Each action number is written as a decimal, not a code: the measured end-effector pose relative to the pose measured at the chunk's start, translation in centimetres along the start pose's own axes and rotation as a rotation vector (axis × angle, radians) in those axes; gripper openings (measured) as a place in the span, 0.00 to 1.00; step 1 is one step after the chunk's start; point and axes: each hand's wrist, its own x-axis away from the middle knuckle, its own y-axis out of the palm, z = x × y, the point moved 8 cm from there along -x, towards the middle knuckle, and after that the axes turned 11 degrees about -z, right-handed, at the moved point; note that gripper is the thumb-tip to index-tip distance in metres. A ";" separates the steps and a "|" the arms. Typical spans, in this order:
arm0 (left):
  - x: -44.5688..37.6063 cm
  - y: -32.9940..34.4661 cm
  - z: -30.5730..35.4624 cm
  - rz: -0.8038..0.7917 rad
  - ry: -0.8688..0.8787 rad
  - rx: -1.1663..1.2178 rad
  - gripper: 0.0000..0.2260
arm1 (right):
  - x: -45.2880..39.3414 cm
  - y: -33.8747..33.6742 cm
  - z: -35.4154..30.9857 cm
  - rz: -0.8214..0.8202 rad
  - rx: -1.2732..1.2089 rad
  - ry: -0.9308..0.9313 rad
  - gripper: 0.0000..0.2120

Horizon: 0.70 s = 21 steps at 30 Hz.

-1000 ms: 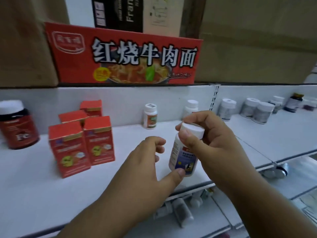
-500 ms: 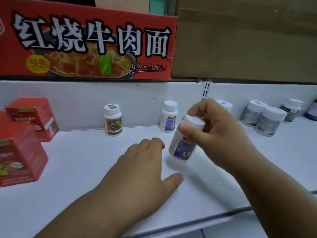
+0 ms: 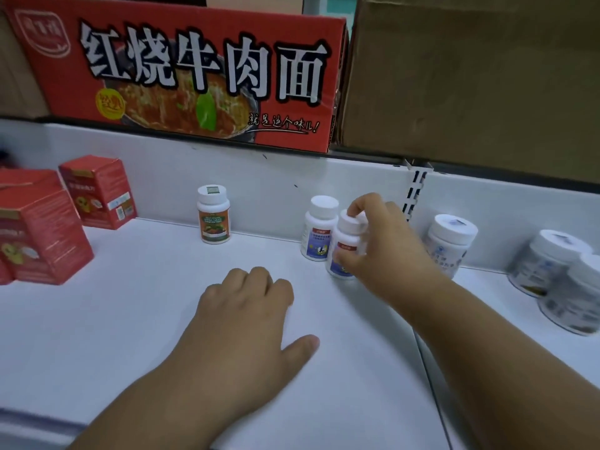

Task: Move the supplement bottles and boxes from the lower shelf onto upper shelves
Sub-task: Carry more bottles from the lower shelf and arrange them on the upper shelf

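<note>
While the right hand (image 3: pixel 386 251) curls its thumb and fingers around a small white bottle (image 3: pixel 344 246), that bottle stands at about two o'clock from the left hand (image 3: pixel 250 316), near the back wall of the white shelf (image 3: pixel 136 319). It has a white screw cap, a white body, and a label with a red band over a blue field; whether its base touches the shelf cannot be told, as the thumb covers part of the lower label. Just behind it at eleven o'clock, touching or nearly so, stands a matching white bottle (image 3: pixel 319 232) with the same red and blue label. The left hand lies palm down on the shelf, fingers relaxed, thumb spread toward three o'clock, holding nothing. At ten o'clock from it an orange-labelled bottle (image 3: pixel 213 214) stands alone against the back wall, well apart from the pair. Red boxes (image 3: pixel 45 228) crowd the nine o'clock side. At three o'clock from the held bottle, wider white jars (image 3: pixel 453 243) sit past a seam between shelf panels. Bare shelf surface stretches between the red boxes and the left hand and forward to the front edge. Overhead, a red noodle carton (image 3: pixel 181 76) and a brown carton (image 3: pixel 470 79) sit on the next shelf up.
</note>
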 end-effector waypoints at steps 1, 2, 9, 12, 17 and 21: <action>-0.1 0.0 -0.1 0.000 -0.015 0.008 0.27 | 0.1 -0.1 0.1 0.008 0.016 -0.002 0.23; -0.1 0.1 -0.1 -0.003 -0.020 0.014 0.26 | 0.1 -0.2 0.2 0.017 0.025 0.002 0.23; 0.8 -0.5 -0.2 0.026 0.044 0.100 0.19 | 2.6 -1.7 -1.7 0.089 0.078 0.030 0.24; 2.3 -1.4 -0.4 0.062 0.125 0.163 0.18 | 5.7 -2.5 -5.0 0.128 0.121 -0.027 0.22; 6.6 -1.7 -2.8 0.128 0.242 0.218 0.16 | 12.9 -1.1 -10.6 0.234 0.178 -0.084 0.21; 10.6 -0.9 -4.8 0.235 0.336 0.256 0.15 | 17.1 1.0 -14.1 0.301 0.194 -0.103 0.20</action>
